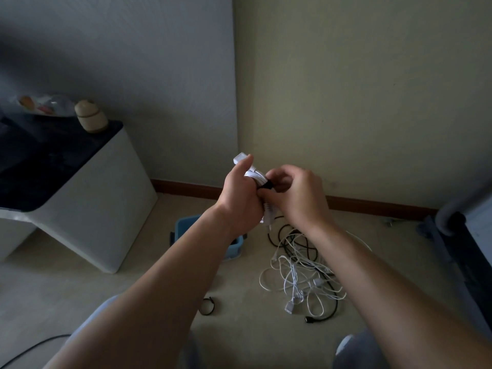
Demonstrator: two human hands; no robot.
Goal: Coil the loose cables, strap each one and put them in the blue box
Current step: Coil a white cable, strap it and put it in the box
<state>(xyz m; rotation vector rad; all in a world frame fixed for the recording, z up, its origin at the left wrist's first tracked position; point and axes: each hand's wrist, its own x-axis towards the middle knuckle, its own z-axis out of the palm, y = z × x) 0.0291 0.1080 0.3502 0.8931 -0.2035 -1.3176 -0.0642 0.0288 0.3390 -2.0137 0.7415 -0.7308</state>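
White cable (254,174), wound into a tight bundle, sits in my left grip (239,201), fingers and thumb clenched round it, held up in front of the corner of the walls and well above the floor (80,296). One blocky white end pokes out past my thumb at the top, and other ends hang below my palm. My right grip (298,193) is pressed close against the bundle, fingertips curled and pinching a black strap (267,185) that lies across the bundle's middle. Down on the floor stands the blue box (186,227), mostly hidden under my left forearm; I cannot tell what is inside it. Just to its right, under my right forearm, lies a tangled pile of loose cables (300,272), white and black mixed together. A spare strap (206,306), curled into a black loop, lies on the floor near my left elbow. Off to the left, a white counter (111,209) with a dark top carries a small pale jar (90,117).
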